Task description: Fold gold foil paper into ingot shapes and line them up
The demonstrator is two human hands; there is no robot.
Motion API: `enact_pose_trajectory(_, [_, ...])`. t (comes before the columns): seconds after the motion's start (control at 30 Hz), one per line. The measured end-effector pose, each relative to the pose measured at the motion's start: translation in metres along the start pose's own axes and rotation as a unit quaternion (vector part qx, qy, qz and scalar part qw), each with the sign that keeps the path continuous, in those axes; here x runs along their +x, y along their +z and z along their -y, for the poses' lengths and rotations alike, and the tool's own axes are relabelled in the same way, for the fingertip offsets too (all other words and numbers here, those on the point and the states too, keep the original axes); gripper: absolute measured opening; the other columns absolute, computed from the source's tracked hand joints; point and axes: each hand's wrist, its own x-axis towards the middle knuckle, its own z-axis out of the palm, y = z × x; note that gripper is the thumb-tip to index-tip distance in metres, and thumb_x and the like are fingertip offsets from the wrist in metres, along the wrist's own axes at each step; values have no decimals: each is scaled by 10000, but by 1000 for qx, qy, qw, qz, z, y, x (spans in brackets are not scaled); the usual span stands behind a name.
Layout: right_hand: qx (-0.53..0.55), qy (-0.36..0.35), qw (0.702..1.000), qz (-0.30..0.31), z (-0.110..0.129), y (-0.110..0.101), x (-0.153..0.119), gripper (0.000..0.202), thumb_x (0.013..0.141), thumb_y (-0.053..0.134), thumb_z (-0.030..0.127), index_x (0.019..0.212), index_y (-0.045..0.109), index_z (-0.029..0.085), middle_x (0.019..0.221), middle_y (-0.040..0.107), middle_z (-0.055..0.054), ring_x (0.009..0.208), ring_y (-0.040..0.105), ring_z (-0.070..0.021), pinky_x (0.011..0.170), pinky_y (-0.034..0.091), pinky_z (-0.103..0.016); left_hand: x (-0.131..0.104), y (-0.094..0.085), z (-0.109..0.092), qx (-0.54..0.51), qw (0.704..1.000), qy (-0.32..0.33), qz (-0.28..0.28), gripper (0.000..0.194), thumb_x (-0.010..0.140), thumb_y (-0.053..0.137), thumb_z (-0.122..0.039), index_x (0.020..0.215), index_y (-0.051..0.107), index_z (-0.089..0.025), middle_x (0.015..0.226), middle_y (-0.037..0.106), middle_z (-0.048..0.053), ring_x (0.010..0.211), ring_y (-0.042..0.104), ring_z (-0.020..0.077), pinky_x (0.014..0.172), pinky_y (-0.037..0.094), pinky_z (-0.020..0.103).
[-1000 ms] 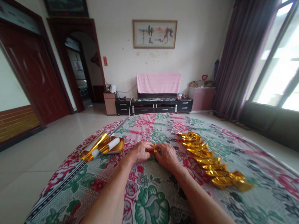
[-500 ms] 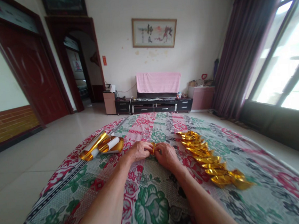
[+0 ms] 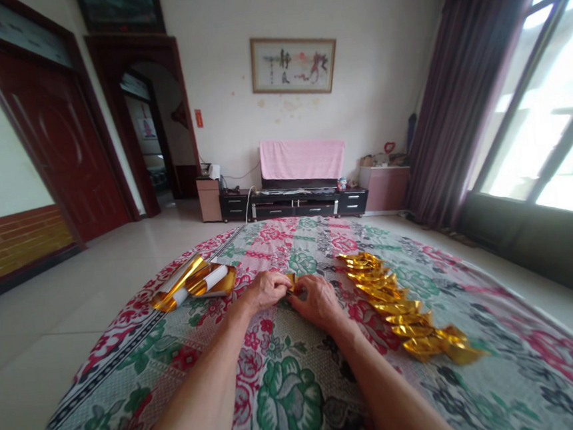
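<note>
Between my two hands, over the middle of the table, is a small piece of gold foil paper (image 3: pixel 291 280), mostly covered by my fingers. My left hand (image 3: pixel 269 289) pinches its left side, fingers closed. On the other side, my right hand (image 3: pixel 318 297) grips it with bent fingers and thumb. To the right lies a row of several folded gold foil ingots (image 3: pixel 392 306), running from the far side toward me. Curled sheets of gold foil paper with white backs (image 3: pixel 196 281) rest left of my left hand.
A floral cloth (image 3: pixel 287 402) in green, red and grey covers the round table. Beyond it, a low black cabinet (image 3: pixel 293 204) stands against the wall with a pink cloth (image 3: pixel 302 158) draped above. A curtained window (image 3: pixel 543 119) is on the right, a dark red door (image 3: pixel 59 134) on the left.
My right hand's fingers have shifted slightly on the small gold foil piece, the thumb now extended lower toward the left. The left hand keeps its pinch, and the ingots and sheets stay put.
</note>
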Motion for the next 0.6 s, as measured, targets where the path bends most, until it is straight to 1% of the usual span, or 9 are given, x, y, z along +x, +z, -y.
enact_pose_trajectory(0.17, [-6,-12,1000,-5,-1,1,-1,145,726,585,337,777,609,204,838,622,-23,876,541,-171,789,335,-257,1,0,-3,12,1000,-27,-2,308,697,447,-123,827,721,-181,876,712,5,797,635,124,754,474,191])
enact_pose_trajectory(0.33, [-14,-14,1000,-3,-1,0,0,144,753,533,259,861,612,206,856,633,-31,863,544,-167,775,325,-251,1,0,-12,17,998,-61,11,328,712,441,-159,886,717,-185,849,714,10,748,636,139,691,477,204])
enact_pose_trajectory(0.43, [-21,-16,1000,-5,0,-2,0,129,755,511,221,832,612,194,847,639,-35,829,548,-164,751,326,-249,0,-2,-16,6,998,-69,9,332,705,450,-165,907,712,-182,832,714,12,744,635,140,680,476,206])
enact_pose_trajectory(0.53, [-18,-25,999,-12,0,-3,0,122,755,496,193,804,607,188,820,640,-33,788,549,-155,728,327,-244,-1,-2,-14,6,997,-71,-8,351,667,471,-129,928,702,-168,824,710,12,724,626,135,694,483,211])
enact_pose_trajectory(0.6, [-14,-30,999,-12,-1,-2,-1,116,747,495,178,786,604,188,796,638,-30,775,550,-150,727,330,-241,-1,0,-9,15,998,-53,-28,396,622,478,-79,941,693,-170,868,702,13,727,621,131,712,490,218])
